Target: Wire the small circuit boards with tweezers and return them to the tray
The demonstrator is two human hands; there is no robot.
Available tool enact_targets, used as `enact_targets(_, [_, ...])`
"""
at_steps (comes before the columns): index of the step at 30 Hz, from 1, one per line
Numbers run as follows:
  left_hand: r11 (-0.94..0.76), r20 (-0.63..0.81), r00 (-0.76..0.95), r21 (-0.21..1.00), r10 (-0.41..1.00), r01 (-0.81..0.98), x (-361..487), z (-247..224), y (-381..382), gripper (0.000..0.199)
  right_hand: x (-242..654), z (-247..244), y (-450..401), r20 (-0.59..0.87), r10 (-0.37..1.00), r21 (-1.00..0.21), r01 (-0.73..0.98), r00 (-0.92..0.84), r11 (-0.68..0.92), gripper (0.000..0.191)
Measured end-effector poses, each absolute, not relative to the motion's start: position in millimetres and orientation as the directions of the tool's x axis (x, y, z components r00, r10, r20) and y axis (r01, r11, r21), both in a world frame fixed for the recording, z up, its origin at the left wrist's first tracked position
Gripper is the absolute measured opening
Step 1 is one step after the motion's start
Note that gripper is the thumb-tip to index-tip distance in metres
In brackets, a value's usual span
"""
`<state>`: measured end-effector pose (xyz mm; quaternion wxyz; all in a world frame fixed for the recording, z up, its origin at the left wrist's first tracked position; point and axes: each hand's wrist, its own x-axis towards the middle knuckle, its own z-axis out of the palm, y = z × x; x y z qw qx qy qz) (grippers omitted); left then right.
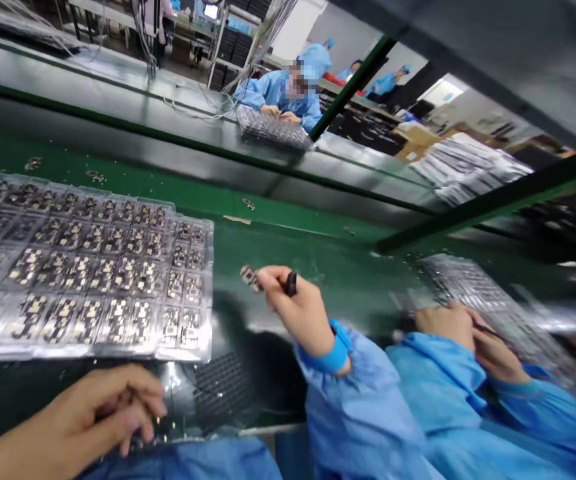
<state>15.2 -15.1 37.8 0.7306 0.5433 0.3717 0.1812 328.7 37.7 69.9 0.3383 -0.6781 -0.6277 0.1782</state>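
At lower left of the frame, we see the left hand (98,413) curled, its fingers drawn loosely together; whether it grips anything we cannot tell. Just above it lies a clear plastic tray (205,267) of gold-patterned circuit boards (113,280), its long axis running across the frame from the left edge toward the centre. The left hand sits nearest the tray's long lower edge. At centre, over a green conveyor belt (288,233), we note the right hand (293,313), wearing a blue wrist strap (333,350) and pinching a small circuit board (249,278) between thumb and forefinger, with a short black tool (291,283) also held upright. That small board is just beside the tray's short right edge. At right of the frame, a co-worker's hands (445,323) work over a second tray (488,300), apart from ours.
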Motion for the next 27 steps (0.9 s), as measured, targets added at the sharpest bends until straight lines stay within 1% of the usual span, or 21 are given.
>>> enact_targets(1, [0.340, -0.325, 0.632, 0.935, 0.703, 0.102, 19, 40, -14, 0.031, 314, 75, 21, 0.153, 0.987, -0.725, 0.684, 0.045, 0.081, 0.031])
enact_targets(3, [0.330, -0.281, 0.603, 0.943, 0.747, 0.030, 27, 44, -13, 0.029, 290, 83, -6, 0.098, 0.989, -0.782, 0.606, -0.115, 0.148, 0.023])
enact_targets(5, [0.325, -0.252, 0.599, 0.946, 0.760, -0.013, 35, 48, -12, 0.029, 272, 84, -24, 0.064, 0.979, -0.813, 0.559, -0.194, 0.164, 0.019])
enact_targets(7, [0.315, -0.226, 0.586, 0.948, 0.778, -0.053, 42, 52, -12, 0.028, 259, 81, -35, 0.064, 0.973, -0.829, 0.531, -0.222, 0.176, 0.017])
enact_targets(10, [0.319, -0.225, 0.558, 0.945, 0.799, -0.076, 47, 57, -16, 0.027, 245, 73, -45, 0.123, 0.967, -0.818, 0.529, -0.222, 0.226, 0.014])
enact_targets(14, [0.328, -0.260, 0.512, 0.944, 0.819, -0.046, 49, 59, -20, 0.019, 231, 64, -59, 0.225, 0.955, -0.798, 0.526, -0.193, 0.294, 0.013])
enact_targets(19, [0.336, -0.266, 0.498, 0.940, 0.825, -0.056, 48, 54, -24, 0.016, 225, 58, -71, 0.267, 0.955, -0.795, 0.530, -0.133, 0.296, 0.012])
enact_targets(24, [0.291, -0.228, 0.491, 0.955, 0.841, -0.055, 48, 48, -25, 0.012, 224, 52, -74, 0.296, 0.950, -0.784, 0.542, -0.102, 0.303, 0.010])
enact_targets(27, [0.205, -0.153, 0.476, 0.977, 0.866, -0.059, 47, 44, -25, 0.010, 223, 48, -74, 0.320, 0.943, -0.788, 0.525, -0.096, 0.321, 0.011])
